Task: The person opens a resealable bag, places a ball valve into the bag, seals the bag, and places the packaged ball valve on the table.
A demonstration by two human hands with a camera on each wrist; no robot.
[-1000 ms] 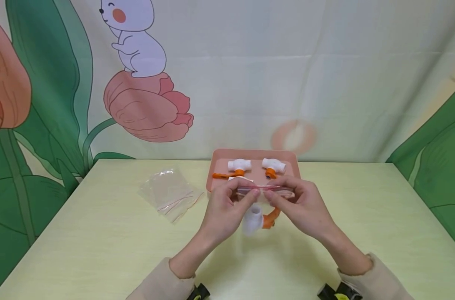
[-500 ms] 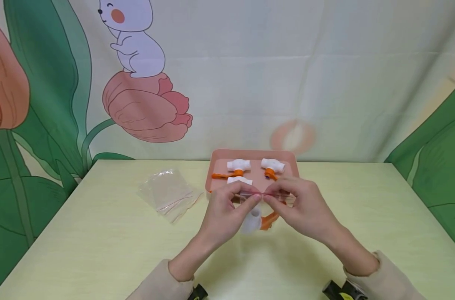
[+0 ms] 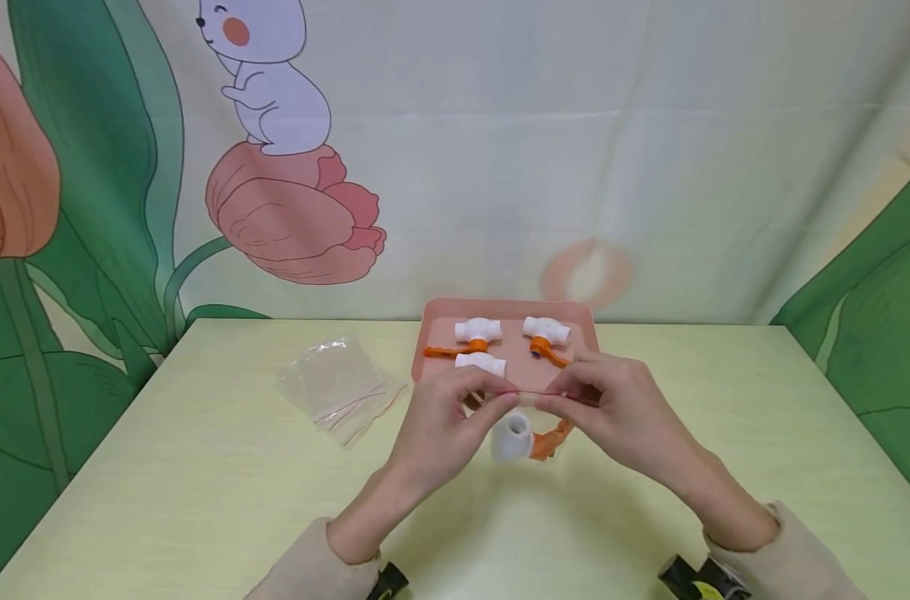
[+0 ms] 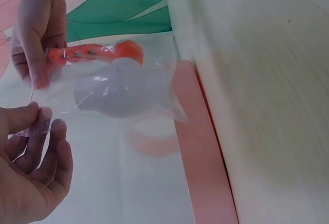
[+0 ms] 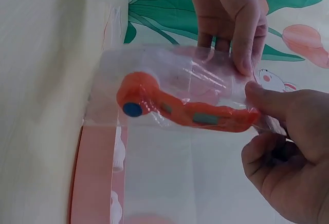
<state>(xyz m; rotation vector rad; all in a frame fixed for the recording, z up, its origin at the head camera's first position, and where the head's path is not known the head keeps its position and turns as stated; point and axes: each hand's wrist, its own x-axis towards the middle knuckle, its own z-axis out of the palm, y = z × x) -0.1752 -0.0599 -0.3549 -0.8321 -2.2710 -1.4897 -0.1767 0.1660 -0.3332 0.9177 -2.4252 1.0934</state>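
Observation:
Between both hands hangs a clear zip bag (image 5: 103, 75) with a white ball valve (image 3: 512, 438) inside. The valve's orange lever handle (image 5: 180, 113) runs along the film toward the bag's mouth, and a blue cap marks its pivot. At the red seal line, my left hand (image 3: 442, 429) pinches the bag's top edge between thumb and forefinger. My right hand (image 3: 623, 417) pinches the same edge a short way to the right. The red line stretches straight across the gap between them. The bag is held up in front of the tray.
A pink tray (image 3: 432, 310) stands at the table's back, against the patterned cloth. In it lie white valves with orange handles, among them a rear left valve (image 3: 477, 330) and a rear right valve (image 3: 547, 330). Flat clear bags (image 3: 342, 387) lie left of the tray.
The right hand has slid to the right along the seal, widening the gap between the hands. The red line now shows taut between the fingertips. The left hand has barely moved.

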